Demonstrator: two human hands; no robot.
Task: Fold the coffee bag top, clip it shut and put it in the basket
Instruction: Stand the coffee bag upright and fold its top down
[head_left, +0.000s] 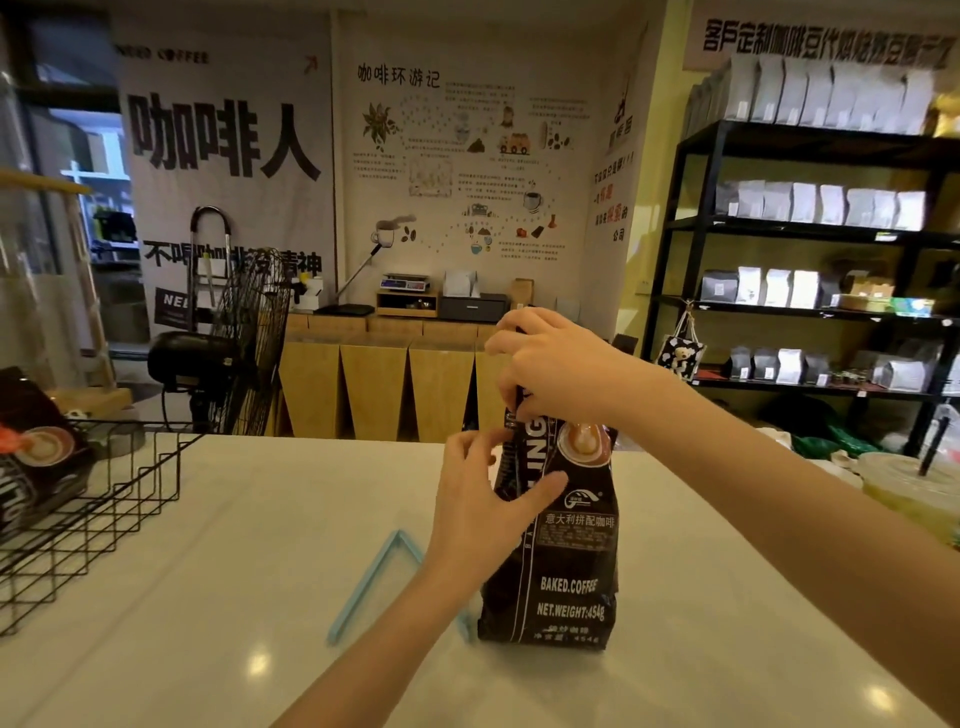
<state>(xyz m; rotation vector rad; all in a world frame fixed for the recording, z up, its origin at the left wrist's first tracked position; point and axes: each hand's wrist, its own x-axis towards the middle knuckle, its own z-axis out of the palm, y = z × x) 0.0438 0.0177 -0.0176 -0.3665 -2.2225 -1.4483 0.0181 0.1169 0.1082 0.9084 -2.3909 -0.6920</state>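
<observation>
A dark coffee bag (566, 566) with white lettering stands upright on the white counter, right of centre. My right hand (550, 369) is closed around the bag's top, which it hides. My left hand (483, 493) rests against the bag's left side at mid height, thumb across the front and fingers touching the edge. A light blue sealing clip (371, 582) lies open in a V on the counter, just left of the bag and partly under my left forearm. The black wire basket (104, 499) sits at the counter's left edge.
Another dark coffee bag (36, 457) lies in the basket. A plastic cup with a straw (904, 488) stands at the right edge of the counter. Behind are a floor fan (244, 343), wooden cabinets and black shelves with white bags (810, 202).
</observation>
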